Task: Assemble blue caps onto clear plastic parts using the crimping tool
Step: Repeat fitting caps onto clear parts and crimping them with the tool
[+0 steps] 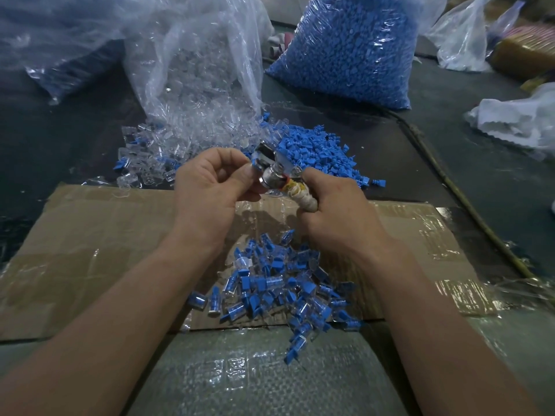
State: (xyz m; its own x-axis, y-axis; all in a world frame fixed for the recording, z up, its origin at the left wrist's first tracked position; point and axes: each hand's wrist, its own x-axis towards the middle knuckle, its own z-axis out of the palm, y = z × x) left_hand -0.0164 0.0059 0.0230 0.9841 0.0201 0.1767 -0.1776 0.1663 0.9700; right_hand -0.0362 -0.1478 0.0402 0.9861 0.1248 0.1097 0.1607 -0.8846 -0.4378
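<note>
Nearest, below both wrists, a heap of finished pieces [279, 283] (blue caps already seated in clear bodies, it seems) lies on the taped cardboard sheet [90, 235]. Above it the hands meet, and the risk here, I judge, is a skewed press: the small piece [256, 165] sits at the very edge of the crimping tool [270, 172], and if it is tilted when the tool squeezes, the cap could seat crooked, pop out toward the loose piles, or a fingertip so close to the metal could get nipped. The left hand [207, 181] has its fingers curled, thumb and forefinger pinching that piece against the tool's head. The right hand [333, 211] is wrapped tight round the tool's cloth-bound handle. Just beyond the right knuckles lies the pile of loose blue caps [318, 154]; beyond the left fingers, scattered clear plastic parts [150, 157] spill from an open clear bag [195, 70]. Farther off, past the right hand, stands a full bag of blue caps [351, 46].
</note>
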